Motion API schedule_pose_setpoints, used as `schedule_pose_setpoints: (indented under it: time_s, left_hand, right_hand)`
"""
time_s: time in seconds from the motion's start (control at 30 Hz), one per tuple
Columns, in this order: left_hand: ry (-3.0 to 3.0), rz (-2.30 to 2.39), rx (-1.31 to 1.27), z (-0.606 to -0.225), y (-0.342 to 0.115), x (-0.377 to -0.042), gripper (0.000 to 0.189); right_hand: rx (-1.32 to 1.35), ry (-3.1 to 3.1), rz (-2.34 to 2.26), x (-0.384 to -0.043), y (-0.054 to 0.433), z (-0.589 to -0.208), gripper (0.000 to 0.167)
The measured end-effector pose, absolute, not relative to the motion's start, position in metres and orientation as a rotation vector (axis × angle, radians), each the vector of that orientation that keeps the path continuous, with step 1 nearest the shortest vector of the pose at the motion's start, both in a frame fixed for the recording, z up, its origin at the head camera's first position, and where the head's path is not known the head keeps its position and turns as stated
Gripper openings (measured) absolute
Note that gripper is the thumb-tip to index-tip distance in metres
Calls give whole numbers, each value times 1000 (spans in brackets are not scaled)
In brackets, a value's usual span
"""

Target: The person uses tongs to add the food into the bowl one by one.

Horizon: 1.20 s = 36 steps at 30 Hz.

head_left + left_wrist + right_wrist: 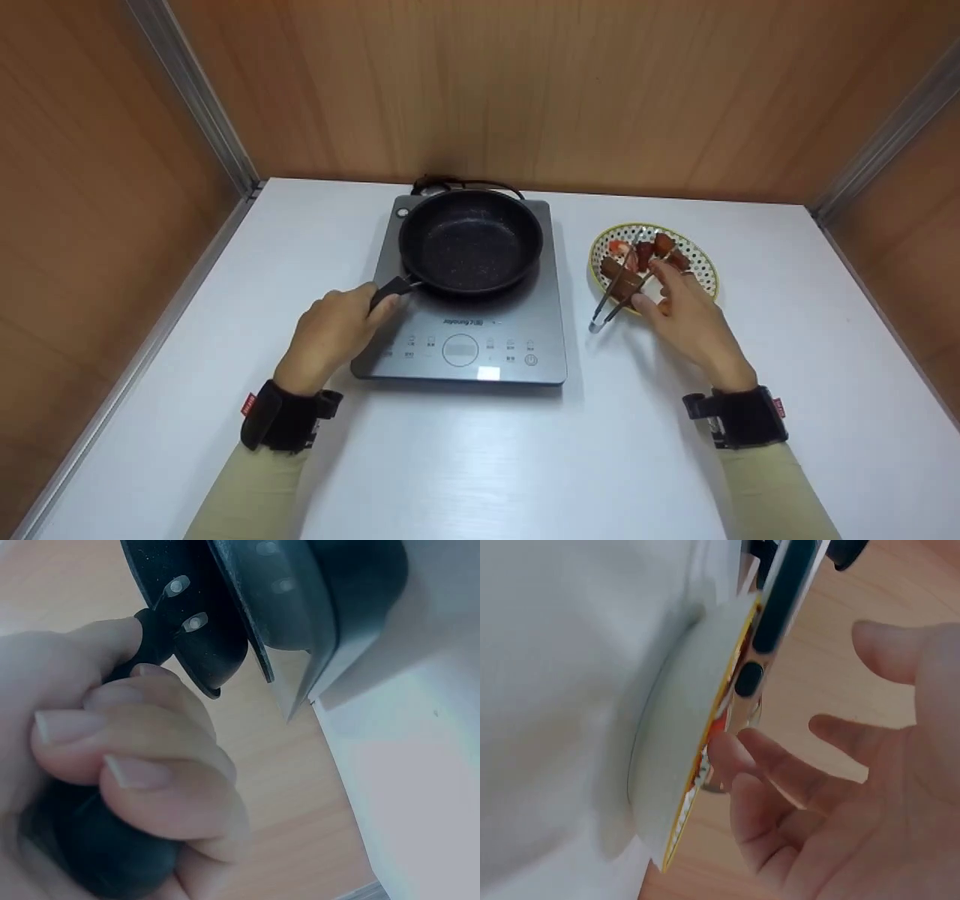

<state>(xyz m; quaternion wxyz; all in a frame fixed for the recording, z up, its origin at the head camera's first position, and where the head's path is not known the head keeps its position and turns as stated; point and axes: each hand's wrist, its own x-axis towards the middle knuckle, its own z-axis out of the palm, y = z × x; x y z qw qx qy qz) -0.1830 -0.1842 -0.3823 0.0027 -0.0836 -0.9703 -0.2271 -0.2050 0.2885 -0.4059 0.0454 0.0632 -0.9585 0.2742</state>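
My left hand [326, 337] grips the black handle [390, 292] of a frying pan [471, 244], fingers wrapped round it in the left wrist view. The pan looks bare inside and sits on an induction cooker [412, 322]. At the right, a pair of tongs [595, 326] with dark grips lies across a dotted, yellow-rimmed plate [701, 274]. Brown and reddish food pieces [621, 283] are on that plate. Over its near right side is my right hand [690, 319]. Its thumb and fingers are spread beside the tongs, apart from the grips [784, 600] in the right wrist view.
The cooker's control panel [460, 351] faces me, and a black cable [487, 183] runs behind it. All this stands on a white table [465, 465]. Wood-look panels [480, 90] rise behind and at both sides, with metal edging in the corners.
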Motion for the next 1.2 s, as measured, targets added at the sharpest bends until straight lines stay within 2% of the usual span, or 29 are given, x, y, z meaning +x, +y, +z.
schedule_pose_setpoints:
  time_s: [0.2, 0.63, 0.73, 0.97, 1.2]
  left_hand:
    - [-3046, -718, -240, -381, -185, -182, 37]
    - [-3057, -732, -195, -385, -187, -182, 39]
    - [-3056, -728, -202, -385, -185, -183, 40]
    - [-3055, -718, -189, -384, -183, -182, 41]
    - [-3062, -728, -181, -383, -179, -183, 41]
  right_hand:
    - [-20, -2932, 860, -225, 271, -402, 91]
    - [-155, -3120, 723, -253, 247, -411, 116]
    - [-174, -3128, 713, -256, 249, -416, 115]
    - [-118, -3151, 776, -259, 254, -414, 96]
    - [-51, -3104, 861, -251, 269, -406, 92]
